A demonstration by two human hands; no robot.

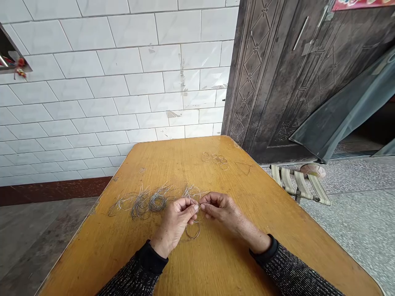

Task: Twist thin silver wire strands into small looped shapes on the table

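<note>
Black knitted sleeves with white flecks (pixel 135 269) lie nearest, reaching over the yellow-brown wooden worktop (pixel 222 263). Ahead of them, the left grip (pixel 175 222) is pinched closed, thumb against forefinger, on a thin grey metal wire loop (pixel 193 238) that hangs just below those fingers. The right grip (pixel 224 209) is also pinched closed, seemingly on the same wire where the fingertips nearly meet; the strand is too fine there to tell whether it is twisted or crossed.

Behind and to the left sit a round coiled bundle of grey wire (pixel 158 201) and a looser tangled bundle of grey wire (pixel 140 206), their ends sticking up. Farther off lie several small thin wire rings (pixel 219 159).

Springy wire could slip from the pinch and let the loop open if either thumb eases. Bending too sharply at one spot might kink or snap it. The sharp ends could prick bare fingertips, and stray strands close behind could snag the wire being held.
</note>
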